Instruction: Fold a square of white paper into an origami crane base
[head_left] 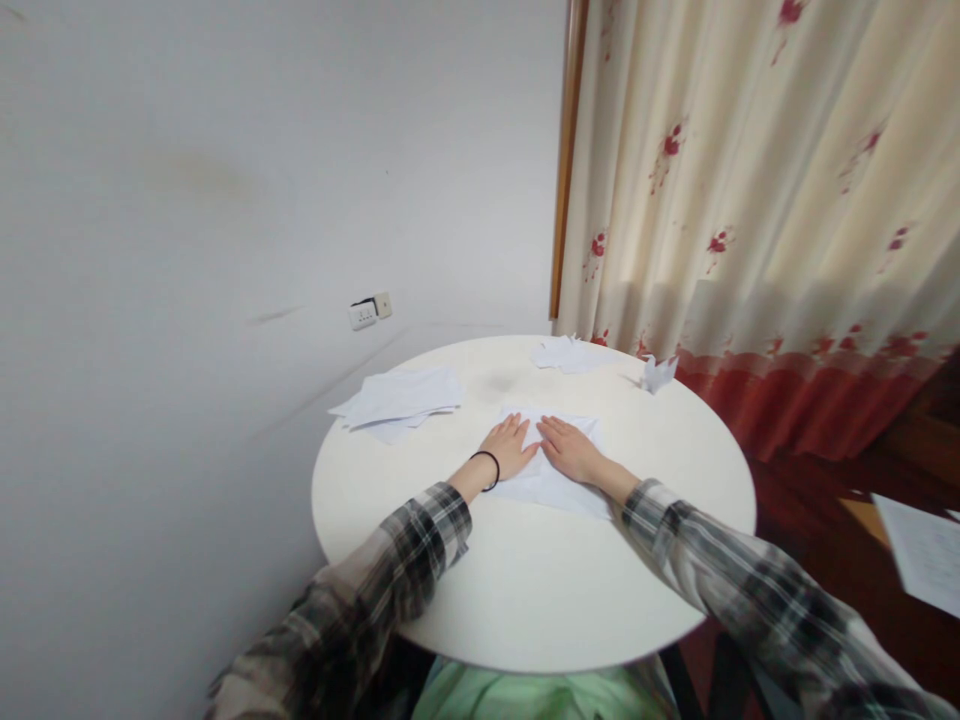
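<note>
Head: left hand, right hand, grips flat, clasping nothing, on 1 part-folded sheet. Paper figure, seemingly finished; paper stack, unfolded.

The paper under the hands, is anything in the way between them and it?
Nothing visible is in the way: the left hand and the right hand both rest on the paper, though their undersides are hidden. The pile of sheets lies apart, to the left.

The left hand and right hand press flat on a white paper sheet upon the round table.
</note>
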